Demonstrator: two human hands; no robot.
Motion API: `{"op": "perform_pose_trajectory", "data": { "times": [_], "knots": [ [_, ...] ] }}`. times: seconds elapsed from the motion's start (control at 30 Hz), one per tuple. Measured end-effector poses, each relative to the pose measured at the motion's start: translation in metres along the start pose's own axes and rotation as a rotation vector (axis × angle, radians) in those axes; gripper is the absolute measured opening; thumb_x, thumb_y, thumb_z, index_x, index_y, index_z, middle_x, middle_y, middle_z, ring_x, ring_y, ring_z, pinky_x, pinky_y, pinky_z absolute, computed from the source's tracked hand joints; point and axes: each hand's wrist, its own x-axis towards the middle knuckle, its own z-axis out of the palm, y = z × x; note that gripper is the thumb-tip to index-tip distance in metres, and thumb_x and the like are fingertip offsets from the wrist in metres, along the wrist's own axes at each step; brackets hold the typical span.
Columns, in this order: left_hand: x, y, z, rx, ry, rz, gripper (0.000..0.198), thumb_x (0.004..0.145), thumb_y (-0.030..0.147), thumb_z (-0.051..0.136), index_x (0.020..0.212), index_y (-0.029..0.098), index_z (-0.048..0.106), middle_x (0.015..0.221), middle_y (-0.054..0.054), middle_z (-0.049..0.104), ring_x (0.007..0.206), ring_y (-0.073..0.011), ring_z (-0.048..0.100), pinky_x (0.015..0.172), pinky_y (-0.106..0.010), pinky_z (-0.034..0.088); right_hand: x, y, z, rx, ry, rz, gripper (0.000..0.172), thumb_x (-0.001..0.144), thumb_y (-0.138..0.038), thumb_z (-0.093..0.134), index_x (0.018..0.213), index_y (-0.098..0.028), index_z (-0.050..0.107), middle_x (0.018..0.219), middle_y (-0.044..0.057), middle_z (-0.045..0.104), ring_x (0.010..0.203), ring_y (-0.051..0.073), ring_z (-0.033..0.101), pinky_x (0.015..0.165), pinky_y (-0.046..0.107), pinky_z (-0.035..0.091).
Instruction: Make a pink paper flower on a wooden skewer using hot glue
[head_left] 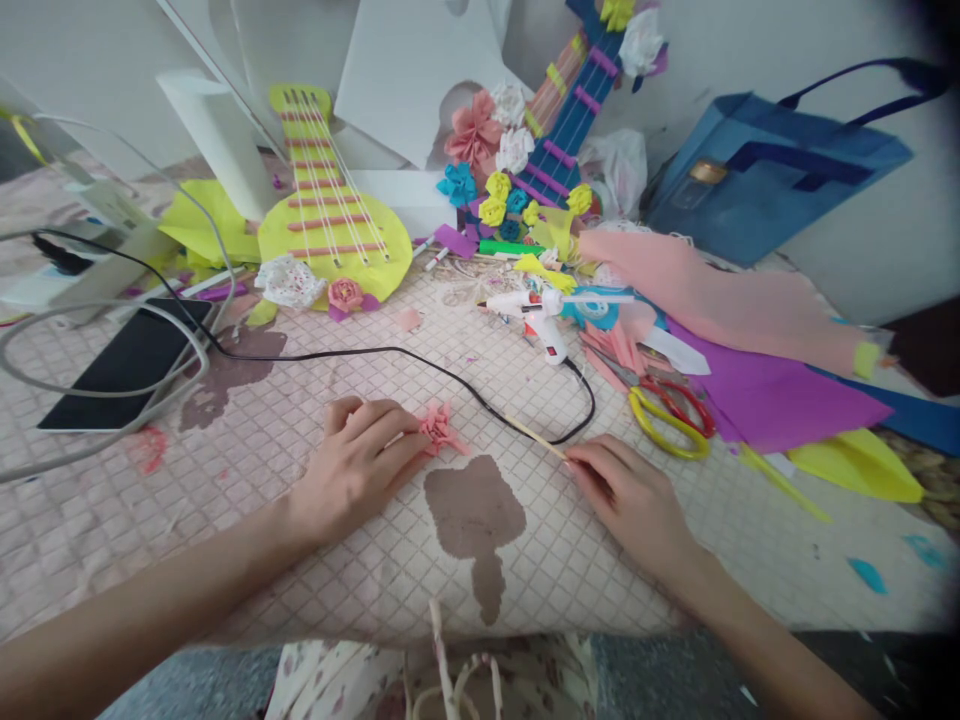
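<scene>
A small pink paper flower (439, 430) lies on the quilted cloth, pinched at its left side by the fingertips of my left hand (367, 455). Between the thumb and fingers of my right hand (626, 490) is one end of a thin wooden stick (536, 437), which points up and left over the black cable. Beyond the stick, a white glue gun (536, 315) rests on its side, its nozzle to the left. Scissors with yellow and red handles (670, 425) lie to the right, beside pink paper strips (619, 345).
A yellow paper guitar (337, 235) and a blue one (574, 120) with paper flowers stand behind. A black tablet (131, 370) and looping cables lie left. Purple paper (780, 395) and a blue bag (772, 175) are right. The cloth (315, 600) has brown stains.
</scene>
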Motion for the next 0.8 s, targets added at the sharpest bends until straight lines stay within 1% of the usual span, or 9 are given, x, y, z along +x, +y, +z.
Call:
{"op": "perform_pose_trajectory", "data": {
  "times": [0.13, 0.27, 0.47, 0.6, 0.8],
  "knots": [
    [-0.003, -0.002, 0.001, -0.005, 0.019, -0.051, 0.001, 0.085, 0.023, 0.061, 0.086, 0.022, 0.062, 0.088, 0.0, 0.065, 0.087, -0.0168, 0.057, 0.077, -0.034, 0.035, 0.005, -0.001, 0.0, -0.002, -0.004, -0.006, 0.013, 0.092, -0.023, 0.047, 0.092, -0.02, 0.06, 0.086, 0.003, 0.062, 0.079, 0.015, 0.06, 0.071, 0.029, 0.049],
    [-0.007, -0.004, 0.001, -0.042, 0.029, -0.088, 0.002, 0.084, 0.024, 0.063, 0.086, 0.024, 0.063, 0.088, 0.0, 0.066, 0.087, -0.0169, 0.057, 0.078, -0.035, 0.035, 0.007, -0.011, -0.003, 0.041, -0.003, -0.044, 0.012, 0.092, -0.021, 0.046, 0.094, -0.02, 0.058, 0.088, 0.003, 0.062, 0.078, 0.014, 0.06, 0.068, 0.027, 0.049],
    [-0.01, -0.001, -0.002, -0.116, -0.041, -0.216, 0.006, 0.085, 0.026, 0.062, 0.09, 0.024, 0.066, 0.089, -0.002, 0.065, 0.088, -0.0178, 0.055, 0.078, -0.036, 0.035, 0.003, -0.036, -0.001, 0.036, -0.059, -0.169, 0.014, 0.093, -0.019, 0.045, 0.096, -0.02, 0.059, 0.09, 0.004, 0.062, 0.078, 0.012, 0.061, 0.065, 0.024, 0.048],
    [-0.011, 0.003, -0.002, -0.157, -0.052, -0.288, 0.008, 0.084, 0.025, 0.063, 0.092, 0.024, 0.066, 0.088, -0.002, 0.064, 0.087, -0.018, 0.052, 0.077, -0.036, 0.035, 0.009, -0.047, 0.003, -0.018, -0.036, -0.19, 0.015, 0.092, -0.017, 0.045, 0.093, -0.019, 0.06, 0.087, 0.004, 0.062, 0.074, 0.012, 0.06, 0.064, 0.024, 0.047],
    [-0.009, 0.004, -0.002, -0.191, -0.09, -0.328, 0.008, 0.085, 0.025, 0.061, 0.09, 0.024, 0.067, 0.089, -0.002, 0.063, 0.088, -0.0182, 0.051, 0.077, -0.036, 0.034, 0.018, -0.053, 0.005, -0.096, -0.014, -0.196, 0.018, 0.093, -0.018, 0.044, 0.088, -0.018, 0.061, 0.083, 0.003, 0.062, 0.073, 0.012, 0.06, 0.062, 0.023, 0.045]
  ]
}}
